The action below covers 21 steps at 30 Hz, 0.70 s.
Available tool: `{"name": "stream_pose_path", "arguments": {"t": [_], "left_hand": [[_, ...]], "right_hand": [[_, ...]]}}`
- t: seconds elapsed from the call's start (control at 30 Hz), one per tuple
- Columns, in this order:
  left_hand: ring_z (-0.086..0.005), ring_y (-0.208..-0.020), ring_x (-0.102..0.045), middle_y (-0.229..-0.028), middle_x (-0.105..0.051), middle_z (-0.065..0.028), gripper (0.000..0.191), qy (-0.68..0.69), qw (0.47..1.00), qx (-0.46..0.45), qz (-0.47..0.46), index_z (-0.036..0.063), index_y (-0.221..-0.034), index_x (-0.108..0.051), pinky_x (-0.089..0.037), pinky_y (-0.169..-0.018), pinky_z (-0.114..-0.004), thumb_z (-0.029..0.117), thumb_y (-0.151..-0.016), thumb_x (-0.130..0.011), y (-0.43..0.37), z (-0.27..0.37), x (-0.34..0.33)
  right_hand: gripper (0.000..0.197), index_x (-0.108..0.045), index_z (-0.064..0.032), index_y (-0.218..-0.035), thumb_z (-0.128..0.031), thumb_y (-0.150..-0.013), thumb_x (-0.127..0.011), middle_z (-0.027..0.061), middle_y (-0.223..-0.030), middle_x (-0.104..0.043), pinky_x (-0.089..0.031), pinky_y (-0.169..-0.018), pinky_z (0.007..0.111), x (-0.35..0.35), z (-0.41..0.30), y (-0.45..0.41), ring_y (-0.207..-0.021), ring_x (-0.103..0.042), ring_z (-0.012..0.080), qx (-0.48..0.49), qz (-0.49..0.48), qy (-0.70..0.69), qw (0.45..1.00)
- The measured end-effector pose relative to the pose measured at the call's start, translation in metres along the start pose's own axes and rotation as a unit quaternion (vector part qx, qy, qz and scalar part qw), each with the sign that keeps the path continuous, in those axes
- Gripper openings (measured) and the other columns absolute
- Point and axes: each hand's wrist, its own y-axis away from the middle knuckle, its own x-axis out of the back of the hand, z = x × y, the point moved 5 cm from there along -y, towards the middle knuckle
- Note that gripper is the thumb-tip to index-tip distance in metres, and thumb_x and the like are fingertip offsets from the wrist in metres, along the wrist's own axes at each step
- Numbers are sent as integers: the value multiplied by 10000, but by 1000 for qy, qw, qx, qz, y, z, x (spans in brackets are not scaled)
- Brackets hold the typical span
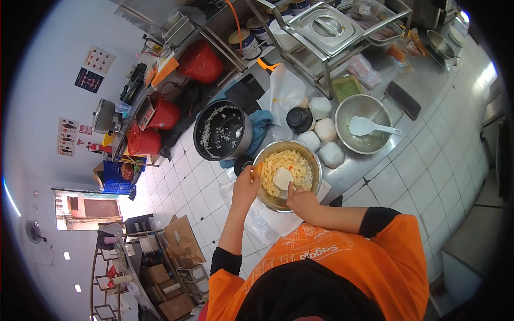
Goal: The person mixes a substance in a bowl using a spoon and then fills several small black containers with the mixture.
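Observation:
A steel mixing bowl (317,160) holds yellowish cooked rice (291,160) with small red bits. My right hand (304,202) reaches over the near rim and grips a pale rice paddle (282,178), whose blade rests on the rice. At the bowl's left rim, the fingers of my left hand (247,186) close on a thin orange piece (259,168); its kind is unclear. Beyond my left hand stands a black-lined rice cooker pot (219,132) with rice stuck inside. A blue cloth (260,128) lies against its side.
Several white-wrapped round balls (331,155) and a black round container (300,120) sit behind the bowl. Right of them, a second steel bowl (345,138) holds a white rice paddle (369,126). A phone (402,100) lies near the counter edge. A metal rack (327,74) stands behind.

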Motion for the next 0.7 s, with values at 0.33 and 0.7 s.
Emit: {"name": "stream_pose_path", "arguments": {"t": [0.33,0.7], "left_hand": [[-333,-908,-595,-982,-588,-194,238,151,986,-68,-3,8,-1038,-566,-468,-795,-389,102,-820,-547,-80,22,-30],[-364,-1007,-537,-1150,-574,-205,567,-9,996,-79,48,44,-1299,-450,-429,-876,-413,350,-838,-579,-168,68,-54]], "right_hand": [[167,-608,65,-869,-43,-765,-536,177,-735,-635,-532,-525,356,67,-10,-6,-666,-663,278,102,-61,11,993],[171,-638,20,-873,-78,-788,-527,180,-863,-627,-516,-645,407,67,19,1,-805,-649,323,-25,-140,-13,990]]}}
